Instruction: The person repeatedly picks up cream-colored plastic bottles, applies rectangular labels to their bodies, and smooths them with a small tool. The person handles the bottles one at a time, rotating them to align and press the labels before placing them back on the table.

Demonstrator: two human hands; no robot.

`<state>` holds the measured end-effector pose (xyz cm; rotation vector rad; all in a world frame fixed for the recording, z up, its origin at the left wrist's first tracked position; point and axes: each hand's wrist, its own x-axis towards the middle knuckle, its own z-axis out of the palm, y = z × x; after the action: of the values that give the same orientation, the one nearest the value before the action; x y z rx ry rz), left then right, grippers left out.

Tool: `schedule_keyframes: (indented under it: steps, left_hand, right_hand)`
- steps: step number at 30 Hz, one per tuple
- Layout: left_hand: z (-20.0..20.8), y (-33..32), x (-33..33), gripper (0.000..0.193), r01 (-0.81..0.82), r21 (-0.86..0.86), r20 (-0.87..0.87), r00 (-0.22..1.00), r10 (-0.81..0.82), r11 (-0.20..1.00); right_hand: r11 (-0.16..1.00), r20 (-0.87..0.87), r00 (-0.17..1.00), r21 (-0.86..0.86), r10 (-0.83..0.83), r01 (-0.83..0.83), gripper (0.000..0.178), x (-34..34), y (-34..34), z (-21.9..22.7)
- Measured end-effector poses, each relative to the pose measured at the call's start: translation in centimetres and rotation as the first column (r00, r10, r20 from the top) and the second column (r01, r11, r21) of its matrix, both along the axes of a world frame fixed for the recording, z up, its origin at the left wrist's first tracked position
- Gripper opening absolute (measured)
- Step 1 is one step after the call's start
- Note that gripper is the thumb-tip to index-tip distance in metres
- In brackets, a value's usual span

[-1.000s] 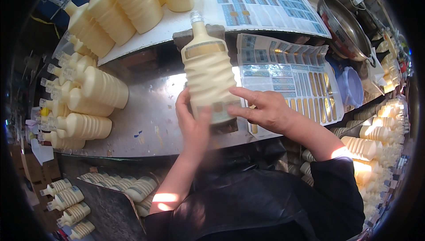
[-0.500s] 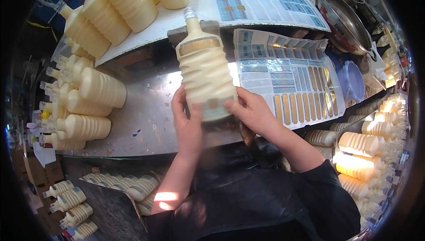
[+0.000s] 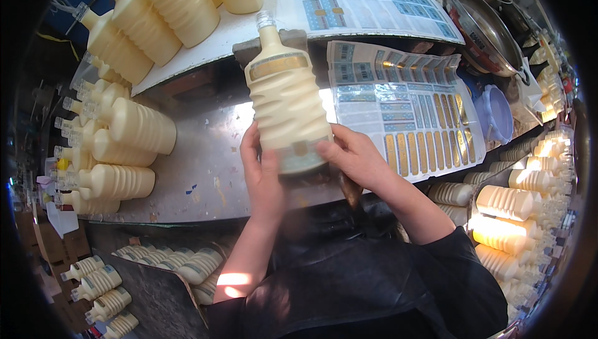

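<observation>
Between my two hands is a cream-coloured bottle (image 3: pixel 288 105) with wavy sides and a clear threaded neck pointing away from me. A gold label (image 3: pixel 280 66) lies across its shoulder, and a pale blue label with a gold middle (image 3: pixel 300 148) sits near its base. My left hand (image 3: pixel 261 174) grips the lower left side, thumb on the front. My right hand (image 3: pixel 352 155) holds the lower right side, its thumb pressed on the end of the blue label. A grey block (image 3: pixel 296 39) shows behind the bottle's shoulder.
Unlabelled cream bottles (image 3: pixel 134 127) are stacked at the left, with more standing on the white shelf (image 3: pixel 187 46). Label sheets (image 3: pixel 398 115) lie to the right and at the back. Farther right are a purple bucket (image 3: pixel 495 115) and a large pan (image 3: pixel 483 28). Labelled bottles (image 3: pixel 199 264) lie below left.
The view has shifted very slightly. My hands keep the same grip on the bottle, with my right thumb still on the lower label.
</observation>
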<state>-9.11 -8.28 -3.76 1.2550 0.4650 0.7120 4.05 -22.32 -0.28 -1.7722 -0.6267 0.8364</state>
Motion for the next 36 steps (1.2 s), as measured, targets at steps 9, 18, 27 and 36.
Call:
schedule_keyframes:
  steps: [9,18,27,36]
  left_hand:
    - [-0.1,0.0,-0.1,0.058,0.000,0.003,-0.021,1.000,0.000,1.000]
    - [-0.1,0.0,-0.2,0.059,0.010,-0.015,-0.009,1.000,-0.010,1.000]
    - [-0.7,0.3,-0.2,0.056,0.005,0.044,-0.012,1.000,-0.005,0.999]
    - [-0.3,0.1,-0.2,0.053,0.011,-0.044,0.030,0.999,-0.010,0.999]
  right_hand:
    - [1.000,0.075,0.997,-0.014,-0.005,0.006,0.053,-0.2,-0.1,-0.4]
    - [1.000,0.023,1.000,-0.004,-0.015,0.015,0.053,-0.2,0.0,-0.2]
    - [1.000,0.010,1.000,0.012,-0.024,0.024,0.055,-0.3,0.0,-0.4]
    - [0.997,0.079,0.997,0.077,-0.009,0.003,0.049,-0.1,-0.1,-1.5]
